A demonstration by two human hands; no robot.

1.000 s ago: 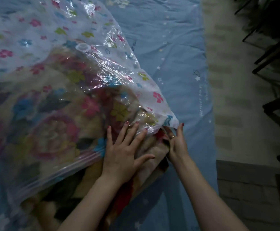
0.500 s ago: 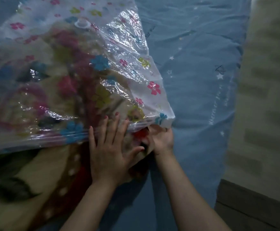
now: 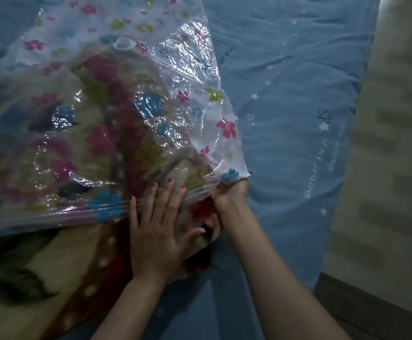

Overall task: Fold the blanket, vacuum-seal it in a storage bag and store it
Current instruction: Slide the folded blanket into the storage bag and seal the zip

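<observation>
Blanket (image 3: 40, 271) folded, lying on the bed sheet (image 3: 286, 94), roughly half inside the storage bag (image 3: 131, 114). Left hand (image 3: 156, 231) presses flat on it, fingers straight; right hand (image 3: 232, 192) grips the bag's mouth corner. Left to do, by my judgement: finish insertion, zip, vacuum via valve (image 3: 124, 44), store.

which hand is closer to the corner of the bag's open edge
Right. The right hand grips the storage bag at that corner; the left hand presses flat on the blanket beside it.
</observation>
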